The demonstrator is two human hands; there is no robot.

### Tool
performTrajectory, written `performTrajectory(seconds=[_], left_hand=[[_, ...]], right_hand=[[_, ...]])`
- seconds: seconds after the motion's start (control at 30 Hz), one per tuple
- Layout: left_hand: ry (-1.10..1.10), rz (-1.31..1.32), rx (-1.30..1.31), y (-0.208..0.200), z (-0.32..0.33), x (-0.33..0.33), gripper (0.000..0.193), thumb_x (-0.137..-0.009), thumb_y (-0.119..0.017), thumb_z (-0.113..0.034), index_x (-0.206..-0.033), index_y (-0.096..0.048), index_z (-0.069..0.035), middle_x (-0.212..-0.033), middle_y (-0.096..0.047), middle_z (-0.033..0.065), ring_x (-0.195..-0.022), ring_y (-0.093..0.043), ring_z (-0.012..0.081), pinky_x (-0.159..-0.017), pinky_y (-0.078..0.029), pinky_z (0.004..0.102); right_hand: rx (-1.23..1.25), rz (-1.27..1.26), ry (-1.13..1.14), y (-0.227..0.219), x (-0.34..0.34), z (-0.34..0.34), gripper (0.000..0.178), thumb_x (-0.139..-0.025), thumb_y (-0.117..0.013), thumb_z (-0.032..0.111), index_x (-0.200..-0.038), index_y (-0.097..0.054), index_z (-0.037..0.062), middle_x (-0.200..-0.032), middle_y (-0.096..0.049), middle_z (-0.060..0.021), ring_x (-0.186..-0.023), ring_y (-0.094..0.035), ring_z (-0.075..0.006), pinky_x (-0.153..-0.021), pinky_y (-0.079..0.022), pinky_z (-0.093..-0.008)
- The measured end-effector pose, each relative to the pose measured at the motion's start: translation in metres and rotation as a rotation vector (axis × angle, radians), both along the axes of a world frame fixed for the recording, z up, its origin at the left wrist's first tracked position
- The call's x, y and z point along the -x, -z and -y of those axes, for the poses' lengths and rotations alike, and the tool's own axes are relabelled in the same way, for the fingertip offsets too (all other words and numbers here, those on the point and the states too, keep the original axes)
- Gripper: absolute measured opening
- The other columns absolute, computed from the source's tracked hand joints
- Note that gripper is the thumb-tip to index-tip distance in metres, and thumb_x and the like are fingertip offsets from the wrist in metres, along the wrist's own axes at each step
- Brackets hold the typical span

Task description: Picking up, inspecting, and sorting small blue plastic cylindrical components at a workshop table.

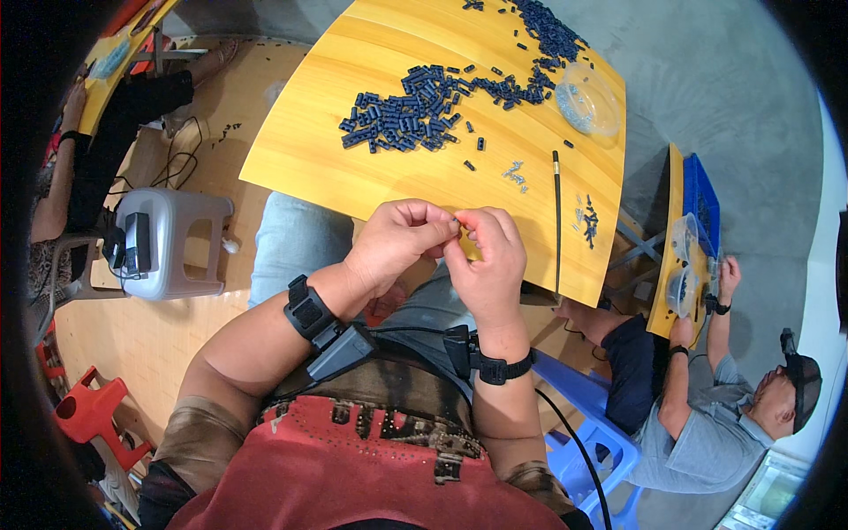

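Observation:
My left hand and my right hand meet over the near edge of the yellow table. Thumbs and fingers of both are pinched together around a tiny dark piece, mostly hidden by the fingertips. Beyond them lies a big heap of small black plastic parts. To the right of my hands are small silvery metal pieces, a thin black rod with a brass-coloured band, and a little group of dark screw-like pieces.
A clear round tub with small metal pieces stands at the table's right; another black heap lies behind. At right, a co-worker sits by a blue bin. A grey stool and red stool are left.

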State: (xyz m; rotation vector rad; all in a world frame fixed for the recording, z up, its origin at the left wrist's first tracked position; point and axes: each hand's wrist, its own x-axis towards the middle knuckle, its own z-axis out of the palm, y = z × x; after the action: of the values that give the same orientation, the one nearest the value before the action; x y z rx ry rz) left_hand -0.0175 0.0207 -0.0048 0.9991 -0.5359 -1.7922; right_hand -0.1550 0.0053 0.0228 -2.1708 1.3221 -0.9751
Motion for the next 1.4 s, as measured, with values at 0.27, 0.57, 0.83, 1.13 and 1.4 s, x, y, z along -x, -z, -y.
performTrajectory(seconds=[0.27, 0.57, 0.83, 1.13, 1.4], left_hand=[[-0.036, -0.012, -0.045, 0.005, 0.003, -0.012, 0.01, -0.089, -0.058, -0.014, -0.09, -0.06, -0.003, -0.086, -0.063, 0.0041, -0.076, -0.06, 0.0111, -0.069, -0.05, 0.0237], [-0.001, -0.067, -0.046, 0.012, 0.007, -0.023, 0.012, -0.091, -0.055, -0.016, -0.094, -0.058, -0.005, -0.087, -0.062, 0.0045, -0.076, -0.061, 0.0123, -0.067, -0.05, 0.0243], [0.068, -0.068, -0.06, 0.013, 0.011, -0.03, 0.015, -0.091, -0.055, -0.019, -0.096, -0.057, -0.005, -0.087, -0.061, 0.004, -0.077, -0.062, 0.012, -0.064, -0.051, 0.0228], [0.094, -0.075, -0.037, 0.015, 0.012, -0.031, 0.014, -0.091, -0.055, -0.018, -0.096, -0.058, -0.005, -0.088, -0.062, 0.0041, -0.076, -0.063, 0.012, -0.063, -0.052, 0.0225], [0.076, -0.061, -0.023, 0.016, 0.01, -0.028, 0.017, -0.091, -0.056, -0.019, -0.097, -0.057, -0.003, -0.088, -0.061, 0.0044, -0.076, -0.063, 0.0118, -0.063, -0.052, 0.0226]], right_hand=[[-0.232, 0.01, -0.085, -0.013, 0.001, 0.014, 0.02, -0.071, -0.064, 0.001, -0.09, -0.059, -0.0005, -0.085, -0.058, -0.0135, -0.074, -0.059, -0.0258, -0.064, -0.048, -0.0327], [-0.002, -0.224, 0.048, 0.008, -0.003, 0.068, 0.011, -0.077, -0.059, 0.002, -0.087, -0.062, 0.0, -0.081, -0.058, -0.0146, -0.076, -0.057, -0.0316, -0.069, -0.047, -0.0373], [0.027, -0.386, 0.057, 0.023, -0.009, 0.08, 0.013, -0.076, -0.059, 0.004, -0.088, -0.064, 0.0009, -0.083, -0.057, -0.0149, -0.081, -0.056, -0.0335, -0.071, -0.046, -0.0411], [0.086, -0.413, 0.029, 0.023, -0.015, 0.084, 0.006, -0.076, -0.058, 0.003, -0.081, -0.06, -0.0001, -0.082, -0.056, -0.0163, -0.08, -0.055, -0.0352, -0.07, -0.046, -0.0426], [0.026, -0.43, -0.004, 0.022, -0.015, 0.084, 0.004, -0.077, -0.056, 0.001, -0.08, -0.056, -0.0006, -0.083, -0.055, -0.0181, -0.081, -0.054, -0.0367, -0.071, -0.045, -0.0436]])
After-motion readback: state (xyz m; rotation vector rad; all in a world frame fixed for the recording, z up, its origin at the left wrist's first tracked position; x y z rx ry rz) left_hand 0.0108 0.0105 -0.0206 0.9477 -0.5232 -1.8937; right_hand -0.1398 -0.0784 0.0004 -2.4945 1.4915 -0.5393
